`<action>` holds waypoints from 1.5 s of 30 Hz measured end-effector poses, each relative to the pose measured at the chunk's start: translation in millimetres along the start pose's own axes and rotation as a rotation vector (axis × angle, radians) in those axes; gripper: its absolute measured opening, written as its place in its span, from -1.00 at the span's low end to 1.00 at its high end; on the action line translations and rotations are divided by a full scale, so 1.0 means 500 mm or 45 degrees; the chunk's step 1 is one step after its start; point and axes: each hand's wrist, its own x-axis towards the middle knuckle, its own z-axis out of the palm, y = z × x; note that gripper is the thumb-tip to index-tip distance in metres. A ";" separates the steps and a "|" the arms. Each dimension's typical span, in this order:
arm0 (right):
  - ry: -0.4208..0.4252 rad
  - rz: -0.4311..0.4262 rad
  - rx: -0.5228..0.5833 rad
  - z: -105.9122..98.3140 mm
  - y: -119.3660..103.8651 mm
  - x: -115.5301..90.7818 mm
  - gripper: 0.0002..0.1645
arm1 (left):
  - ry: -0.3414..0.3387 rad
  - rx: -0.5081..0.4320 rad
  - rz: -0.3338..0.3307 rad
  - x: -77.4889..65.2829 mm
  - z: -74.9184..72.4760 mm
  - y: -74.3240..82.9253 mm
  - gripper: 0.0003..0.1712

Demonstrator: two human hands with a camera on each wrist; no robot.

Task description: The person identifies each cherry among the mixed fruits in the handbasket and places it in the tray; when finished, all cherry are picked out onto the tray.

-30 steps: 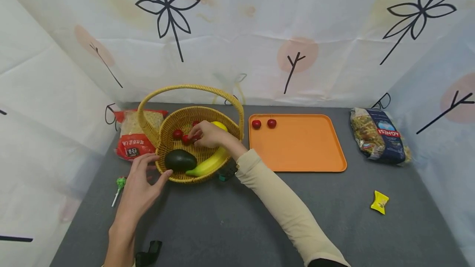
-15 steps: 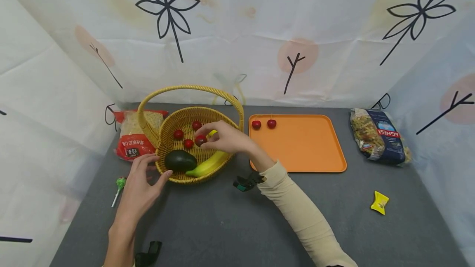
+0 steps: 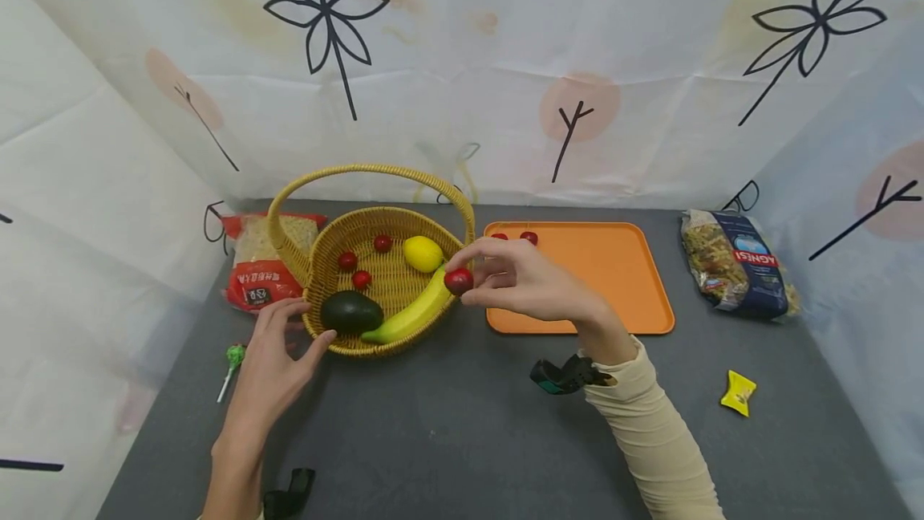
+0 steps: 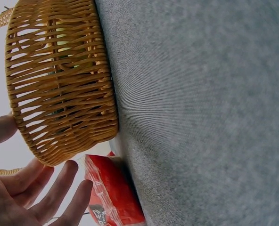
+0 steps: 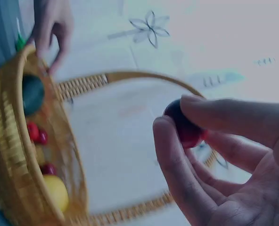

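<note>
Between thumb and fingertips, my right hand [image 3: 530, 279] pinches a dark red cherry [image 3: 459, 282], just off the right rim of the wicker basket [image 3: 393, 350]. Three more cherries, one of them this cherry [image 3: 382, 243], lie inside the basket. They share it with a yellow lemon [image 3: 423, 253], a banana [image 3: 411, 315] and a dark green avocado [image 3: 350, 312]. My left hand [image 3: 270, 363] touches the basket's left rim, thumb and fingers spread and fairly straight, as the left wrist view also shows. Two cherries [image 3: 529, 237] sit at the back of the orange tray [image 3: 606, 287], one partly hidden by my right hand.
A red noodle bag [image 3: 263, 263] stands behind the basket on the left, near a green lollipop [image 3: 234, 356]. At the right are an Agnesi pasta bag [image 3: 739, 263] and a yellow wrapped candy [image 3: 739, 393]. The basket's tall handle [image 3: 371, 169] arches above it.
My right hand has lifted a cherry out of the basket and carried it right, to the tray's left edge. The lemon is now uncovered. My left hand has stayed at the rim.
</note>
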 end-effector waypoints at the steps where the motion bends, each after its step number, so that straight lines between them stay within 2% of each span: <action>1: 0.020 0.016 0.007 -0.011 0.000 -0.012 -0.53 | 0.000 -0.002 -0.002 0.000 0.000 0.000 -0.30; 6: 0.225 0.093 -0.004 -0.074 0.024 -0.061 -0.53 | 0.008 -0.006 -0.001 0.000 0.002 -0.001 -0.32; 10: 0.421 0.191 -0.114 -0.125 0.075 -0.082 -0.53 | 0.014 -0.009 0.002 -0.001 0.002 0.000 -0.32; 14: 0.517 0.360 -0.235 -0.163 0.140 -0.087 -0.52 | 0.013 -0.010 -0.003 -0.001 0.002 -0.001 -0.32; 19: 0.531 0.513 -0.340 -0.192 0.225 -0.080 -0.51 | 0.008 -0.011 -0.007 0.000 0.002 -0.001 -0.32; 23: 0.513 0.574 -0.395 -0.205 0.274 -0.070 -0.52 | 0.010 -0.011 -0.004 0.000 0.002 0.000 -0.31; 27: 0.522 0.596 -0.415 -0.212 0.303 -0.062 -0.55 | 0.009 -0.004 -0.007 -0.001 0.002 0.002 -0.31; 36: 0.572 0.557 -0.429 -0.212 0.325 -0.062 -0.51 | -0.003 -0.002 -0.018 -0.001 0.000 0.005 -0.32; 45: 0.563 0.556 -0.417 -0.212 0.310 -0.067 -0.44 | -0.006 -0.003 -0.017 -0.001 0.000 0.001 -0.31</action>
